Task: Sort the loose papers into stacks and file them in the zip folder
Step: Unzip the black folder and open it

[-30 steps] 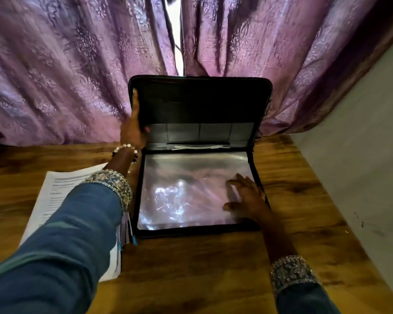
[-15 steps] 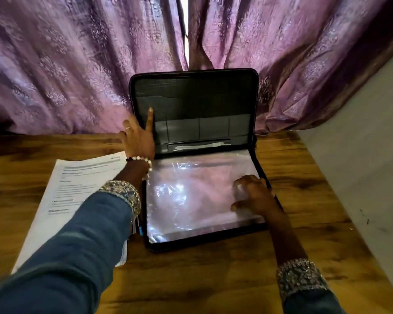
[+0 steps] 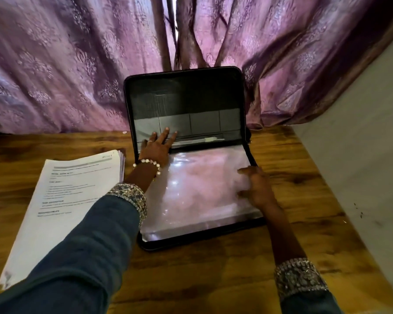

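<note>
Step in hand looked like prepping the zip folder (image 3: 186,155) for filing, not sorting. It lay open on the wooden counter (image 3: 202,279), lid propped upright vs. the purple curtain (image 3: 66,64), clear plastic sleeves (image 3: 197,196) lying flat in the lower half. Left hand (image 3: 156,149) rested at the hinge, grip spread, straight fingers pressing the base of the lid & its pockets. Right hand (image 3: 255,186) lay on the sleeves near the right edge; it was blurred, so can't tell if that grip was pinching a sleeve or just pressing flat. The papers (image 3: 73,205) sat in one neat stack just left of the folder, none inside yet. Next move prob. needs one sleeve lifted or opened w/ the right hand, then the left reaching over for the stack.
</note>
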